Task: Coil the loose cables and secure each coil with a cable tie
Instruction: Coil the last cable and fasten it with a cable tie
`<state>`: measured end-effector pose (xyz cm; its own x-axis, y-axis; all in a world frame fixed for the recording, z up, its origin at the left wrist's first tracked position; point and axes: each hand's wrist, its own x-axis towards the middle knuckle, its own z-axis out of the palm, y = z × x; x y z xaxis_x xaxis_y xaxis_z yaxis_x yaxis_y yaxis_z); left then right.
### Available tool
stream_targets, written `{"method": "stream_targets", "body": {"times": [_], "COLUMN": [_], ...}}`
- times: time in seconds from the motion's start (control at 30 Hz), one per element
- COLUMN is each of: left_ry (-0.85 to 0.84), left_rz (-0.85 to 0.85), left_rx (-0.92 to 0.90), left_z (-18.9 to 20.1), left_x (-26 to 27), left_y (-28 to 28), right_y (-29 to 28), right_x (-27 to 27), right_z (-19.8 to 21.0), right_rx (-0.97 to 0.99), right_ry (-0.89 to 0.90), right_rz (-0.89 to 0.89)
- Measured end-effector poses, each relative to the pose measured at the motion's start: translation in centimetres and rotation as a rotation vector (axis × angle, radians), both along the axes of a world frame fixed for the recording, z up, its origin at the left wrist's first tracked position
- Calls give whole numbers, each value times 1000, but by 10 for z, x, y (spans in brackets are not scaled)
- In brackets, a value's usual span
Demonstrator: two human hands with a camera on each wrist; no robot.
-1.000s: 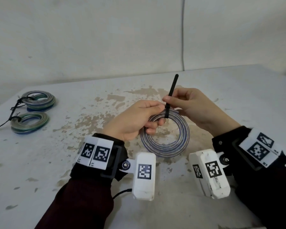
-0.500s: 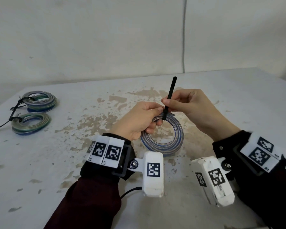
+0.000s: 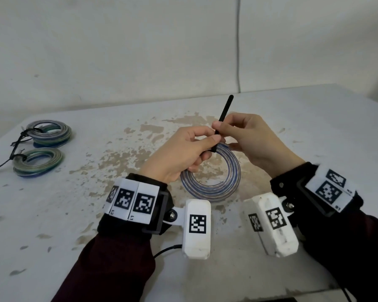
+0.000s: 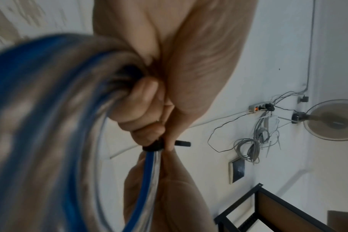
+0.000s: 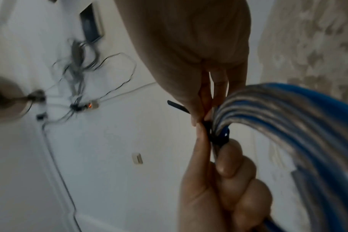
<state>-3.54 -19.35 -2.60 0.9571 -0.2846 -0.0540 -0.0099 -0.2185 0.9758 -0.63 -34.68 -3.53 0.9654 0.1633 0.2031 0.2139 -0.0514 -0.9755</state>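
A coil of clear and blue cable (image 3: 212, 188) hangs above the white table (image 3: 74, 214) at centre. My left hand (image 3: 179, 158) grips the coil's top, fingers curled round the strands (image 4: 141, 100). A black cable tie (image 3: 223, 118) is looped round the coil (image 5: 218, 138) there, its tail sticking up. My right hand (image 3: 249, 140) pinches the tie's tail between thumb and forefinger just above the loop (image 5: 201, 116). In both wrist views the cable (image 4: 40, 125) is blurred close to the lens.
Two tied coils lie at the table's far left, one (image 3: 49, 136) behind the other (image 3: 37, 162), with black tie tails trailing left. A wall (image 3: 140, 51) stands behind the table. The tabletop has worn brown patches (image 3: 122, 158).
The coil has tilted up off the table and come nearer to me with both hands. The right hand keeps its pinch on the tie's tail.
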Motion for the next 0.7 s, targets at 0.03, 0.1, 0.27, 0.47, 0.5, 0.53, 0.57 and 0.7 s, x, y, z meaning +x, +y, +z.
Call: {"method": "stream_targets", "body": {"times": [0.03, 0.1, 0.27, 0.47, 0.5, 0.53, 0.57, 0.7], "left_ry": [-11, -23, -66, -71, -72, -77, -88, -110], "left_rz": [7, 25, 21, 102, 154, 194, 220, 303], "left_rx": [7, 8, 5, -90, -150, -190, -190, -8], "left_z": [1, 2, -1, 4, 6, 8, 9, 15], "left_x": [-1, -5, -19, -29, -28, -27, -27, -30], "left_y": [-2, -4, 0, 35, 45, 56, 65, 109], "right_y": [-1, -3, 3, 32, 41, 50, 59, 103], "right_x": [0, 0, -1, -10, -12, -13, -14, -3], "right_z": [1, 1, 1, 7, 6, 5, 5, 6], "right_rx": [33, 69, 43, -89, -125, -145, -138, 17], "right_ry": [39, 83, 80, 45, 32, 14, 2, 101], "right_rz": [21, 52, 86, 239, 280, 303, 308, 297]}}
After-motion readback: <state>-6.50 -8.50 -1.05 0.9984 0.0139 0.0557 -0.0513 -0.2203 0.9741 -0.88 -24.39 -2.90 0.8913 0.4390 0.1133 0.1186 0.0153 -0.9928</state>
